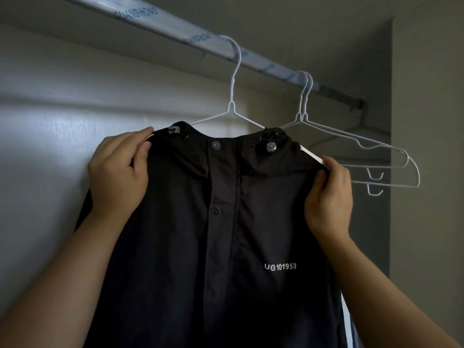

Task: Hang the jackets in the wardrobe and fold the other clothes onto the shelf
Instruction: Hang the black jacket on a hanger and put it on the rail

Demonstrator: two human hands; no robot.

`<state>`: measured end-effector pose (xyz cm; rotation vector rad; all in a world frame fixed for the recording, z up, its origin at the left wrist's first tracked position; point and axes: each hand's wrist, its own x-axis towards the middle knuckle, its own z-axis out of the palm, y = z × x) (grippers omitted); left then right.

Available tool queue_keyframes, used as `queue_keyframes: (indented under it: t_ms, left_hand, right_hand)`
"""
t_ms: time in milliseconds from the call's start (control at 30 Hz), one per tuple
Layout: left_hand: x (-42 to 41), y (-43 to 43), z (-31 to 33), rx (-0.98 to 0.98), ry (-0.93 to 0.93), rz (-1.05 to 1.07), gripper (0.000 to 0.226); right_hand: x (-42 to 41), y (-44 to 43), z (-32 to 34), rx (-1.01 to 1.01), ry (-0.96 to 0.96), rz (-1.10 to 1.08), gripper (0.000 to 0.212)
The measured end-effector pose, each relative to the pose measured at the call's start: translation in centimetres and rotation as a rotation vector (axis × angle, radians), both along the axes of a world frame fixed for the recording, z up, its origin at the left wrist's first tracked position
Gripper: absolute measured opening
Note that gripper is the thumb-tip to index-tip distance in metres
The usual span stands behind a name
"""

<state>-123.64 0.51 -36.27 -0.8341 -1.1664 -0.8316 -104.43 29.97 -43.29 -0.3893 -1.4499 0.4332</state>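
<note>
**Hands: both gripping the jacket shoulders under the rail**

Left hand (118,172): fingers curled, thumb and fingertips pinching the fabric at the top corner of the black jacket (200,247) on my left. The palm lies against the cloth below that corner.

Right hand (329,197): fingers curled, pinching the opposite shoulder edge. A white strip (312,154) shows right at its fingertips. I cannot tell whether this is jacket trim or part of the hanger.

Jacket: it faces me, front closed, and is spread between the two hands. Two snap buttons sit on the placket, a cord stopper sits on each side of the collar, and white lettering "UG101953" is printed on the chest on my right. The lower part runs out of view.

Hanger (234,96): white wire, with its hook over the rail (175,26). Both its arms run down into the jacket's collar. How the shoulders sit on it is hidden by the fabric.

Rail: it runs across the top of the wardrobe and is wrapped in clear film printed "GUANG HONG".

Spare hangers (364,144): two white wire ones hang together on the same rail, just to the right of the jacket and bare.

Wardrobe: the pale back panel (50,96) is behind the jacket, and the grey side wall (426,121) is on the right.
</note>
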Motion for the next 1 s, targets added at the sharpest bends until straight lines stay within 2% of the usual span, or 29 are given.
queue_keyframes:
  t_ms: [133, 367, 433, 500, 633, 833, 933, 1000]
  left_hand:
    - [-0.9, 0.2, -0.4, 0.050, -0.082, 0.042, 0.026]
    - [-1.3, 0.0, -0.1, -0.009, -0.099, 0.017, 0.027]
    - [-1.2, -0.2, -0.3, -0.011, -0.133, 0.027, 0.028]
    - [-1.2, -0.3, -0.7, 0.019, -0.201, 0.034, 0.028]
    - [-1.6, -0.3, -1.5, 0.058, -0.372, 0.049, 0.030]
    - [-0.7, -0.1, -2.3, 0.090, -0.579, 0.056, 0.031]
    - [1.3, 0.9, -1.8, 0.082, -0.506, 0.167, 0.029]
    - [3.2, 1.6, -0.9, 0.046, -0.383, 0.143, 0.042]
  right_hand:
    - [0.8, 1.0, -0.5, -0.136, 0.085, 0.071, 0.020]
    - [2.1, 3.0, 1.0, -0.158, -0.083, 0.181, 0.018]
    - [2.3, 2.6, 1.3, -0.160, -0.148, 0.124, 0.017]
    - [2.4, 1.5, 1.5, -0.121, -0.162, 0.043, 0.018]
    - [2.8, -0.4, 0.9, 0.042, -0.079, -0.052, 0.042]
    - [3.5, -0.6, 0.6, 0.063, -0.067, -0.028, 0.032]
    - [4.1, -0.6, 1.3, 0.115, -0.037, -0.033, 0.027]
    - [4.7, -0.5, 2.2, 0.151, -0.057, -0.003, 0.028]
